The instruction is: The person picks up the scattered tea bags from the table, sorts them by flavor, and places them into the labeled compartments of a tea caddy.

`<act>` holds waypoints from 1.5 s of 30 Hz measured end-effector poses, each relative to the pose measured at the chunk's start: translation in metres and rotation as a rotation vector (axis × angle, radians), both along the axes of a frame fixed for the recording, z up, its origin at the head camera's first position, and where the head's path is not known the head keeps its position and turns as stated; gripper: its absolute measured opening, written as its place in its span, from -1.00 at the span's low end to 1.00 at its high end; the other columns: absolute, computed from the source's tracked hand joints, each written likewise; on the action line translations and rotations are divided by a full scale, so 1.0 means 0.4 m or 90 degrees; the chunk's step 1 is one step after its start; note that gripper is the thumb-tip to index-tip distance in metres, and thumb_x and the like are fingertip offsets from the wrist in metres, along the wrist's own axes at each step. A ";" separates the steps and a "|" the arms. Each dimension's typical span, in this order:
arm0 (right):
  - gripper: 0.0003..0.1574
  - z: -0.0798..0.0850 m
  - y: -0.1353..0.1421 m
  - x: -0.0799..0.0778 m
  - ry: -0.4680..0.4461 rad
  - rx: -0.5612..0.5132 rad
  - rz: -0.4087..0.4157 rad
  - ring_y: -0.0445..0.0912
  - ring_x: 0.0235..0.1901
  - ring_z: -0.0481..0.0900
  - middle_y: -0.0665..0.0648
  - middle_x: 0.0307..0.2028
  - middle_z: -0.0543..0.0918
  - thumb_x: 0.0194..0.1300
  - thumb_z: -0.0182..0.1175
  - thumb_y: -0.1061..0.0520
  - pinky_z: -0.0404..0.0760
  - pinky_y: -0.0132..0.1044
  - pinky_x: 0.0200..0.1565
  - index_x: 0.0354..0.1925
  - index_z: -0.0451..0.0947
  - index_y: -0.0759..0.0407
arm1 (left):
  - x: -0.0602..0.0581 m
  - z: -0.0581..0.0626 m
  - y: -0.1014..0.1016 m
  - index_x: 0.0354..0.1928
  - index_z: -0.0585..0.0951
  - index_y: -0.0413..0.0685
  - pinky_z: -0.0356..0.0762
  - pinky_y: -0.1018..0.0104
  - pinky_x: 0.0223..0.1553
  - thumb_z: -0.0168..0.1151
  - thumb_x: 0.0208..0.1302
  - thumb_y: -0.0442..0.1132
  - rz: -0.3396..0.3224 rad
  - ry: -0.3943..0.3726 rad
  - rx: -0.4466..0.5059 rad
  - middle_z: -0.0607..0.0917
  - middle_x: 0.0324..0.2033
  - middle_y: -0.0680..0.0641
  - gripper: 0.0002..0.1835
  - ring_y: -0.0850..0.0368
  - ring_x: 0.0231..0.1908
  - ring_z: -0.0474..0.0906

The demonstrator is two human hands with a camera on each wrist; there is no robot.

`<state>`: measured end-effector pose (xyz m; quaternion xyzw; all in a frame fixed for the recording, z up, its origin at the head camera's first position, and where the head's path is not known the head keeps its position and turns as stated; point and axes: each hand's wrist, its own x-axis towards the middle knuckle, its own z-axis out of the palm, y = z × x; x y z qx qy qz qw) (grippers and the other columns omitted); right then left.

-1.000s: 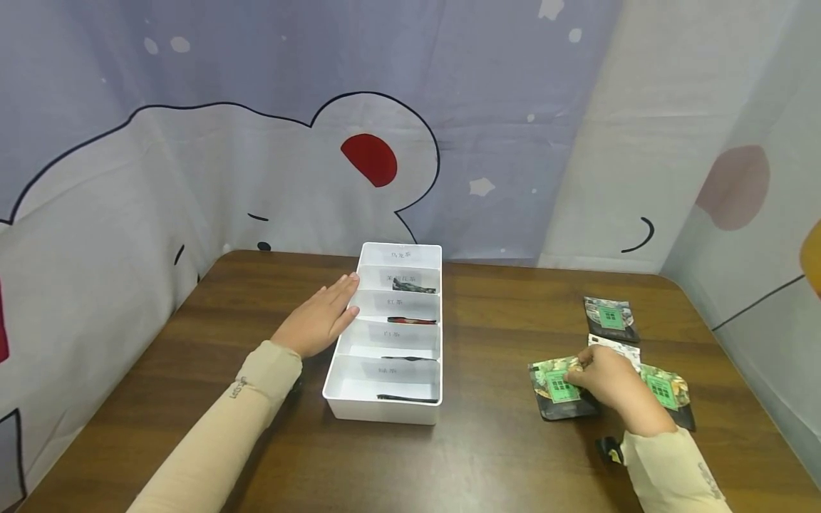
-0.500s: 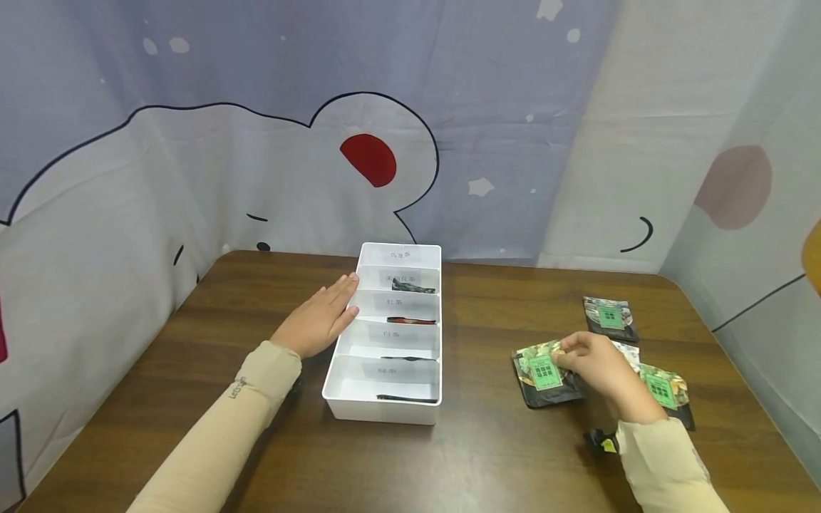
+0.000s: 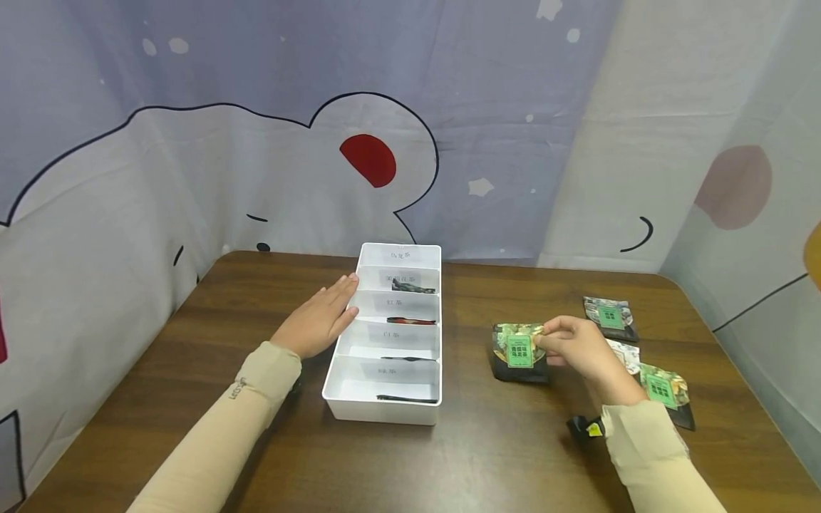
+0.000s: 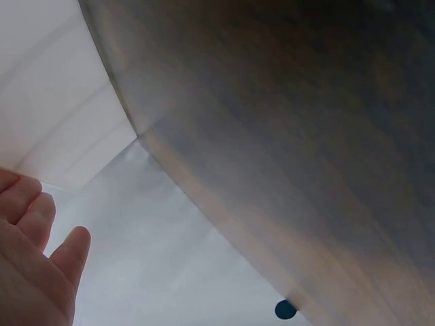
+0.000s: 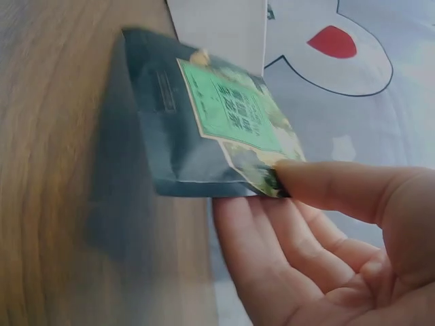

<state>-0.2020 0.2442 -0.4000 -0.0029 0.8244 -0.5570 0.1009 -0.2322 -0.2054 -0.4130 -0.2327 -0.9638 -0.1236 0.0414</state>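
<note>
In the head view my right hand (image 3: 586, 356) pinches a green-and-black tea sachet (image 3: 519, 350) by its right edge, above the table. The right wrist view shows the thumb on its printed face and the fingers behind; the sachet (image 5: 204, 122) is tilted. My left hand (image 3: 318, 318) rests with straight fingers against the left side of a long white divided box (image 3: 382, 411). Paper labels mark its compartments. Sachets seen edge-on lie in several of them, among them a red one (image 3: 411, 320) and a dark one (image 3: 407, 399).
Right of my right hand lie a dark sachet (image 3: 611, 318), a white sachet (image 3: 625, 354) and another green-and-black sachet (image 3: 668, 395) on the wooden table (image 3: 500, 456). A small black object (image 3: 585, 427) shows by the right cuff. A printed cloth (image 3: 500, 128) hangs behind.
My right hand has lifted the sachet off the table and carried it left and away from me, turning it more upright. The left hand and the box have stayed still.
</note>
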 end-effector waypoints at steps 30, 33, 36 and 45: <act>-0.66 0.010 -0.143 -0.154 0.199 -0.143 -0.149 -0.27 -0.31 0.71 0.26 -0.20 0.74 0.41 0.21 0.32 0.73 -0.26 -0.07 0.09 0.48 0.48 | -0.002 0.004 0.004 0.59 0.01 -0.23 -0.02 -0.10 0.53 -0.23 0.62 0.08 0.000 0.007 -0.020 0.07 0.58 -0.15 -0.28 -0.08 0.56 -0.03; -0.65 0.021 -0.164 -0.169 0.225 -0.126 -0.144 -0.24 -0.24 0.71 0.43 -0.05 0.69 0.44 0.19 0.30 0.73 -0.30 -0.06 0.12 0.49 0.46 | -0.001 0.003 0.004 0.60 0.01 -0.22 -0.04 -0.08 0.54 -0.23 0.62 0.09 0.002 0.006 -0.022 0.06 0.58 -0.14 -0.28 -0.07 0.57 -0.04; -0.65 0.029 -0.183 -0.186 0.252 -0.117 -0.142 -0.17 -0.19 0.72 0.46 -0.02 0.67 0.45 0.18 0.29 0.72 -0.38 -0.08 0.13 0.50 0.45 | 0.000 0.003 0.004 0.60 0.01 -0.21 -0.06 -0.08 0.54 -0.23 0.62 0.09 0.004 0.006 -0.023 0.06 0.58 -0.13 -0.27 -0.06 0.57 -0.05; -0.76 0.058 -0.253 -0.226 0.340 -0.121 -0.135 0.02 -0.20 0.71 0.41 -0.12 0.67 0.42 0.18 0.37 0.74 -0.24 -0.08 0.01 0.54 0.47 | 0.001 0.001 0.000 0.60 0.01 -0.21 -0.07 -0.09 0.54 -0.24 0.62 0.10 0.004 0.010 -0.030 0.07 0.58 -0.14 -0.27 -0.06 0.57 -0.05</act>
